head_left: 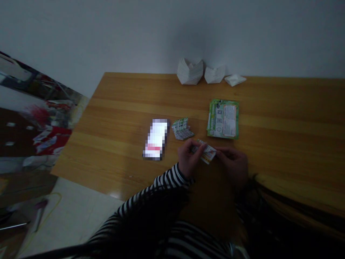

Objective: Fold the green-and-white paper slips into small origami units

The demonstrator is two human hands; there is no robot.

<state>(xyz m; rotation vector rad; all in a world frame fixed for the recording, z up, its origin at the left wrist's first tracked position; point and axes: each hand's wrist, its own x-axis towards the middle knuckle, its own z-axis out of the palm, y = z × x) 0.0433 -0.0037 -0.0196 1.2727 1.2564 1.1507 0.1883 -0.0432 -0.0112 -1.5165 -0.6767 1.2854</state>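
Observation:
Between my two hands is a small folded piece of printed paper [208, 154], white with orange and green print. My left hand [188, 158] pinches its left side, thumb on top. At the paper's right corner, my right hand [234, 163] grips with thumb and fingertips. Just beyond my left hand sits a cluster of folded paper pieces [182, 129], green and white, nested together. A stack of green printed leaflets [223, 119] lies flat beyond my right hand.
A phone [156, 139] with a lit, blurred screen lies left of the folded pieces. Along the wall stand a large folded paper form [190, 72], a smaller one [215, 74] and a low pointed one [235, 79]. The wooden table [107, 108] ends at the left, above a pale floor.

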